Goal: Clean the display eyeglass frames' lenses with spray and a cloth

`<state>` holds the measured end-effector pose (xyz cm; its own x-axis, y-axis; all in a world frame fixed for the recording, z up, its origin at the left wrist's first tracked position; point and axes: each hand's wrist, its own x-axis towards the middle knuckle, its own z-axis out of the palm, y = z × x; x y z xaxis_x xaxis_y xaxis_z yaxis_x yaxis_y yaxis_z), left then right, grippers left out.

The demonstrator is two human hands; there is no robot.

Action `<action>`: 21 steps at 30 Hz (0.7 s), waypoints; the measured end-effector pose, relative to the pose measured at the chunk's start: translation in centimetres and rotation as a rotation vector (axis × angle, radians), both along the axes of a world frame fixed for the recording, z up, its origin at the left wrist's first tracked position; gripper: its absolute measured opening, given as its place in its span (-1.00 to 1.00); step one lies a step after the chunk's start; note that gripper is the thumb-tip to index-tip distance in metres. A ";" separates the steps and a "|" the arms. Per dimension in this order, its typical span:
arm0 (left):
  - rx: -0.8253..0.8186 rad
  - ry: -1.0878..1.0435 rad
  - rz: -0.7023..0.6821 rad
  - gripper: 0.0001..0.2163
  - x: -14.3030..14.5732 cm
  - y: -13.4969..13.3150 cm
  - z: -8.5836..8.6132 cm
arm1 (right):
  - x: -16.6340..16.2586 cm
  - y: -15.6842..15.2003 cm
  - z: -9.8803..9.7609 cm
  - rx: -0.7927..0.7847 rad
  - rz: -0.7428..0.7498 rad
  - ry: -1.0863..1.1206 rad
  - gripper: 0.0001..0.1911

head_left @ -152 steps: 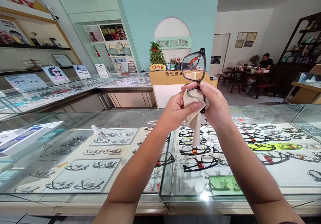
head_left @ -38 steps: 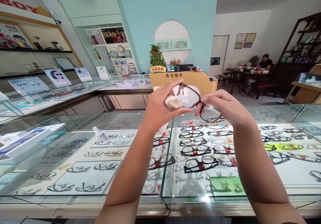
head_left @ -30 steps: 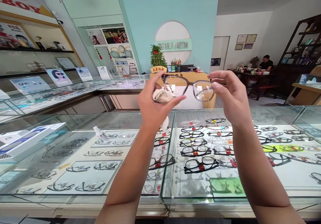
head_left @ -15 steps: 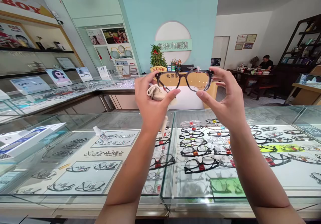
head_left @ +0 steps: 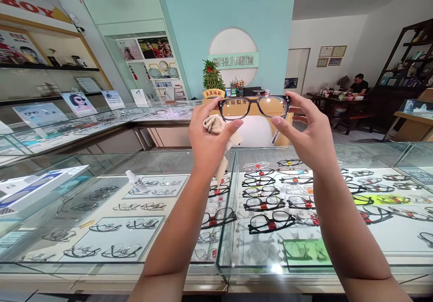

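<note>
Raised in front of me is a pair of dark-framed eyeglasses (head_left: 254, 100) with clear lenses, held by both ends. My left hand (head_left: 211, 132) grips the left end between thumb and fingers. A crumpled beige cloth (head_left: 220, 169) is tucked in that same hand and hangs below the palm. My right hand (head_left: 309, 130) pinches the right end, its thumb near the lower rim and its other fingers curled behind. One temple arm shows below the right lens. The glasses are well above the glass display case (head_left: 233, 243).
Several eyeglasses (head_left: 270, 223) lie in rows inside the case. A small white bottle (head_left: 135, 181) stands on the glass top at left, with a white box (head_left: 43, 187) farther left. Beyond are a cashier counter (head_left: 252, 132) and a seated person (head_left: 359, 85) at a table.
The glasses have shifted slightly right and tilted, so the lenses look flatter and a temple arm shows below. Both hands moved a little right with them, and the cloth moved along.
</note>
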<state>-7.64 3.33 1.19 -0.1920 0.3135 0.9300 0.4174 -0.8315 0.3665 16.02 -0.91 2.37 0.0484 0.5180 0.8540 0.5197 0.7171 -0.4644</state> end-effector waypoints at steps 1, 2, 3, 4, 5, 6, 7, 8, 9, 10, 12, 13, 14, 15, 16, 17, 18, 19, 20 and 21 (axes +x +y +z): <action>0.002 0.004 0.002 -0.38 0.0 0.0 0.0 | 0.1 0.1 0.0 -0.020 0.012 0.008 -0.39; 0.005 0.005 0.006 -0.39 0.1 -0.1 0.0 | 0.1 0.1 0.0 -0.036 0.022 0.017 -0.39; 0.009 0.002 0.013 -0.39 0.1 -0.1 0.0 | 0.0 0.2 -0.1 -0.047 0.031 0.025 -0.39; 0.017 -0.002 0.021 -0.40 0.1 -0.1 0.0 | 0.0 0.2 -0.1 -0.057 0.037 0.031 -0.40; 0.024 -0.006 0.028 -0.40 0.2 -0.1 0.0 | -0.1 0.2 -0.1 -0.064 0.040 0.037 -0.40; 0.033 -0.009 0.031 -0.40 0.2 -0.1 0.0 | -0.2 0.2 -0.1 -0.069 0.043 0.041 -0.40; 0.040 -0.011 0.032 -0.39 0.2 -0.1 0.1 | -0.3 0.2 -0.1 -0.073 0.044 0.044 -0.40; 0.043 -0.011 0.031 -0.39 0.2 -0.1 0.1 | -0.4 0.2 -0.1 -0.075 0.045 0.045 -0.40; 0.043 -0.009 0.030 -0.38 0.2 -0.1 0.1 | -0.4 0.2 -0.2 -0.075 0.045 0.046 -0.41; 0.042 -0.006 0.028 -0.37 0.2 -0.2 0.1 | -0.4 0.2 -0.2 -0.074 0.045 0.046 -0.41; 0.035 0.002 0.026 -0.37 0.2 -0.2 0.1 | -0.4 0.2 -0.2 -0.074 0.043 0.041 -0.42; 0.032 0.006 0.026 -0.37 0.2 -0.1 0.0 | -0.4 0.2 -0.2 -0.073 0.041 0.040 -0.42; 0.032 0.010 0.027 -0.38 0.2 -0.1 0.0 | -0.3 0.2 -0.2 -0.072 0.039 0.038 -0.42; 0.035 0.013 0.029 -0.39 0.2 -0.1 0.0 | -0.3 0.3 -0.2 -0.069 0.034 0.037 -0.42; 0.038 0.016 0.033 -0.39 0.2 -0.1 0.0 | -0.3 0.3 -0.2 -0.066 0.029 0.033 -0.42; 0.041 0.019 0.038 -0.40 0.2 -0.1 -0.1 | -0.3 0.3 -0.2 -0.062 0.023 0.028 -0.43; 0.042 0.022 0.044 -0.40 0.2 -0.1 -0.1 | -0.3 0.3 -0.2 -0.057 0.016 0.023 -0.43; 0.042 0.023 0.049 -0.40 0.2 -0.1 -0.1 | -0.3 0.3 -0.2 -0.051 0.010 0.018 -0.44; 0.040 0.024 0.053 -0.40 0.2 0.0 -0.1 | -0.3 0.3 -0.2 -0.045 0.004 0.016 -0.44; 0.038 0.024 0.054 -0.39 0.2 0.0 -0.1 | -0.3 0.3 -0.2 -0.039 0.000 0.016 -0.44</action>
